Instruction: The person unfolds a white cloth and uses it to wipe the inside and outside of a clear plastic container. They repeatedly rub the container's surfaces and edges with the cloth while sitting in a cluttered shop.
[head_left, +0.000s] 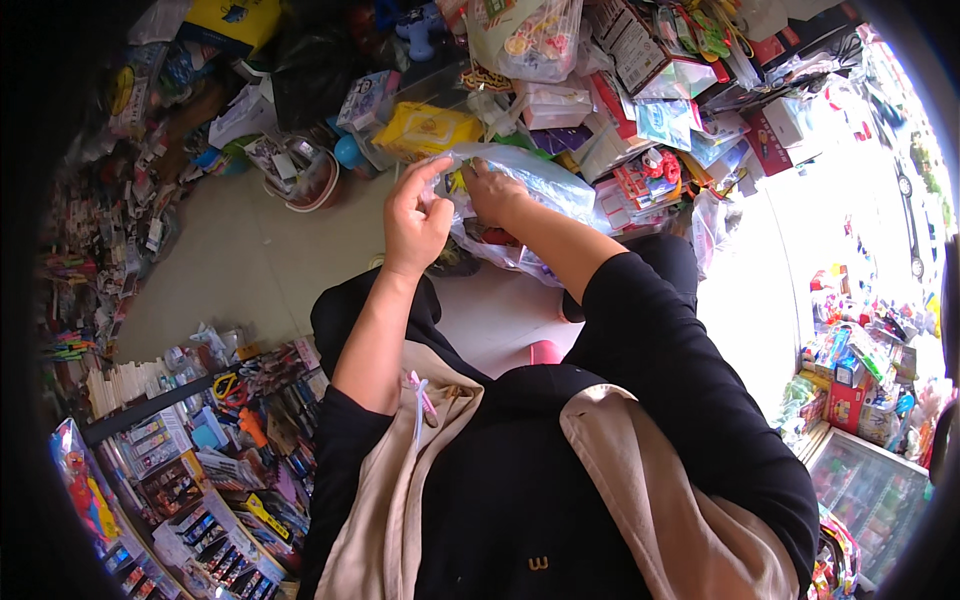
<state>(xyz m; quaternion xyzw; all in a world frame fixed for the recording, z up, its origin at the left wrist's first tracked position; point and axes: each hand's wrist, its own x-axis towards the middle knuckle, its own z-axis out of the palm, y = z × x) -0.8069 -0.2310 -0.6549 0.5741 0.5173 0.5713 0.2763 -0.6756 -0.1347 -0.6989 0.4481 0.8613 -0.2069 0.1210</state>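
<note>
A translucent plastic bag (551, 184) with colourful items inside lies before me, its mouth towards my left hand. The rim of the bag is pinched between the thumb and fingers of my left hand (420, 217), on the bag's left side. My right hand (491, 193) reaches into the bag's opening; its fingertips are at a small yellow-and-dark item, and whether they grip it is hidden. Something red shows lower in the bag. Just behind the bag lies a yellow pack of wipes (427, 129).
A reddish bucket (311, 184) filled with small goods stands at the left. Piled boxes and packets (652, 112) crowd the back right. Shelves of stationery (202, 450) stand at lower left, a glass-topped case (866, 480) at lower right.
</note>
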